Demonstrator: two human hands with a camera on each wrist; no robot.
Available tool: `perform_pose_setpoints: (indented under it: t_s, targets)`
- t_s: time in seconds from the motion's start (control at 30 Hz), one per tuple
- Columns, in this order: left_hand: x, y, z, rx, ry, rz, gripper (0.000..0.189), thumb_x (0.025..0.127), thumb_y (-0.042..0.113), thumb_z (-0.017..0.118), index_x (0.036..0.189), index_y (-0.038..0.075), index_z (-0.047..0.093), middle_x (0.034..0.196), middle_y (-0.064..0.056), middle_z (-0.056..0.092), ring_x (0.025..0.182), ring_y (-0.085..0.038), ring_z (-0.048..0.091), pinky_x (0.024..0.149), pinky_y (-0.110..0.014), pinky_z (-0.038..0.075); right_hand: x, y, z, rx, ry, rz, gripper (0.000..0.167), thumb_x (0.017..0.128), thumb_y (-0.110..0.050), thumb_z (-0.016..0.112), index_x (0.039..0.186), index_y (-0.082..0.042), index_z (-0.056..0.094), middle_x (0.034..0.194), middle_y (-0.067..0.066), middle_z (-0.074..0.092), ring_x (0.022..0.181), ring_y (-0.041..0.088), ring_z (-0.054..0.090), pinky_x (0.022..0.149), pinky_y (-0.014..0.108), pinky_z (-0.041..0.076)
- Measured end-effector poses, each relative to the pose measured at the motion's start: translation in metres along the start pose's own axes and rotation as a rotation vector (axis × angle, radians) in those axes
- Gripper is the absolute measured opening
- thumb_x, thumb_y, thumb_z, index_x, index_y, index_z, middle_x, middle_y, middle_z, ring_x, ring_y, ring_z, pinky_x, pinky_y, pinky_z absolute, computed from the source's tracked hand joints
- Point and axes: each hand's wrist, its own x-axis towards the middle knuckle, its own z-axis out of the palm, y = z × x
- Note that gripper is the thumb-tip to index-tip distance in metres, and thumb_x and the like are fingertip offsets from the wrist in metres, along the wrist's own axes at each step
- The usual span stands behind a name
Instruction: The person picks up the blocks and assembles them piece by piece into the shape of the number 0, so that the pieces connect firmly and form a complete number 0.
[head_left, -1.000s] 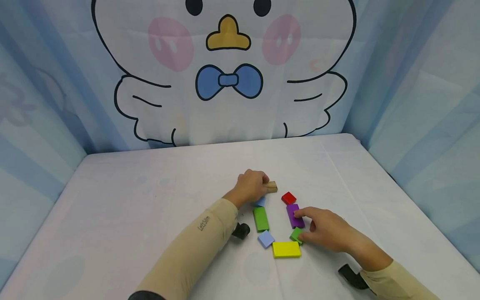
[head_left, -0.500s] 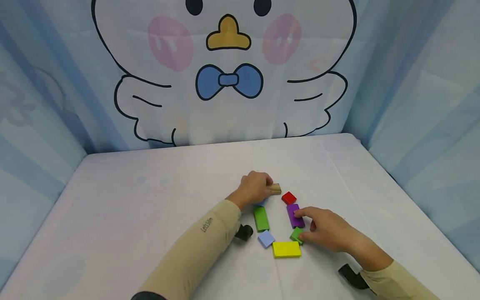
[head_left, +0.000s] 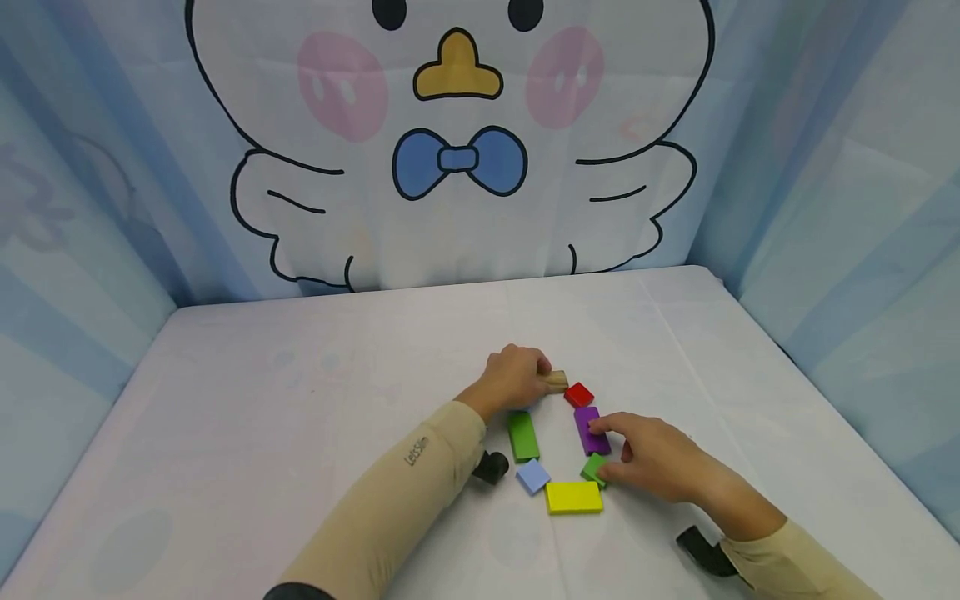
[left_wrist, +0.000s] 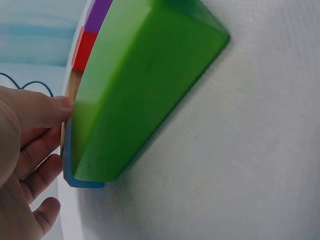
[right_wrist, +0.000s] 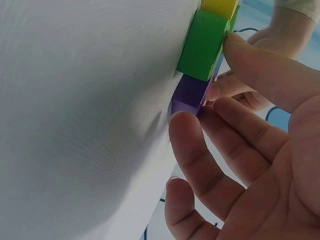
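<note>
My left hand point(head_left: 512, 377) pinches a plain wooden block point(head_left: 557, 381) at the far end of a ring of blocks. That block's right end reaches close to a red block point(head_left: 579, 395). In the left wrist view, a blue block point(left_wrist: 89, 183) shows beyond the large green block point(left_wrist: 135, 95), near my left fingers; from the head it is mostly hidden by my hand. On the ring's right side my right hand point(head_left: 656, 454) has its index finger on a purple block point(head_left: 593, 444) and its thumb at a small green block point(head_left: 590, 467).
A yellow block point(head_left: 573, 498) forms the near end of the ring. To its left lie a light blue block point(head_left: 533, 476) and the longer green block point(head_left: 523, 437). White cloth covers the table point(head_left: 300, 433), with a printed curtain point(head_left: 457, 233) behind it.
My left hand has slid the wooden block right and slightly nearer, closing most of the gap to the red block. My right hand has stayed in place.
</note>
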Motion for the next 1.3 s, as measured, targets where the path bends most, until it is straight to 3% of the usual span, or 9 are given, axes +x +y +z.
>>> perform_pose_setpoints:
  t_s: [0.33,0.63,0.9,1.1,1.3]
  targets:
    - [-0.0014,0.0058,0.0002,0.028,-0.015,0.001,0.026,0.096,0.027,0.069,0.119,0.016,0.071,0.107,0.004,0.068,0.099,-0.016,0.052,0.096,-0.038,0.040,-0.0001,-0.0009,-0.0013,-0.007,-0.004,0.001,0.054,0.081,-0.027,0.084,0.128,-0.010,0.065,0.096,-0.005,0.060,0.070,0.013,0.049,0.061,0.028,0.045]
    - [-0.0005,0.0071,0.0015,0.022,-0.018,-0.018,0.026,0.096,0.027,0.069,0.119,0.016,0.071,0.106,0.005,0.068,0.098,-0.016,0.053,0.094,-0.038,0.040,0.0001,-0.0024,-0.0014,-0.017,-0.014,0.018,0.053,0.080,-0.025,0.084,0.127,-0.009,0.065,0.113,0.002,0.066,0.074,0.013,0.053,0.073,0.036,0.052]
    - [0.0037,0.0055,0.0038,-0.003,-0.051,-0.048,0.024,0.095,0.025,0.071,0.118,0.017,0.072,0.105,0.005,0.067,0.094,-0.016,0.053,0.093,-0.038,0.040,0.0028,-0.0021,0.0007,-0.051,-0.024,0.004,0.050,0.081,-0.025,0.084,0.125,-0.009,0.066,0.120,0.006,0.067,0.110,0.032,0.061,0.094,0.055,0.048]
    - [0.0049,0.0050,0.0012,-0.013,-0.057,-0.074,0.025,0.094,0.024,0.071,0.118,0.017,0.072,0.106,0.004,0.067,0.094,-0.016,0.053,0.094,-0.038,0.040,0.0051,-0.0046,-0.0004,-0.083,-0.021,-0.021,0.049,0.080,-0.026,0.085,0.123,-0.010,0.067,0.120,0.008,0.067,0.113,0.034,0.061,0.095,0.056,0.047]
    - [0.0048,0.0059,-0.0015,-0.030,-0.067,-0.072,0.025,0.094,0.024,0.072,0.118,0.017,0.072,0.107,0.004,0.068,0.093,-0.016,0.054,0.096,-0.039,0.039,0.0050,-0.0073,-0.0027,-0.100,-0.041,0.009,0.051,0.080,-0.027,0.085,0.124,-0.010,0.066,0.121,0.008,0.066,0.115,0.035,0.060,0.094,0.057,0.047]
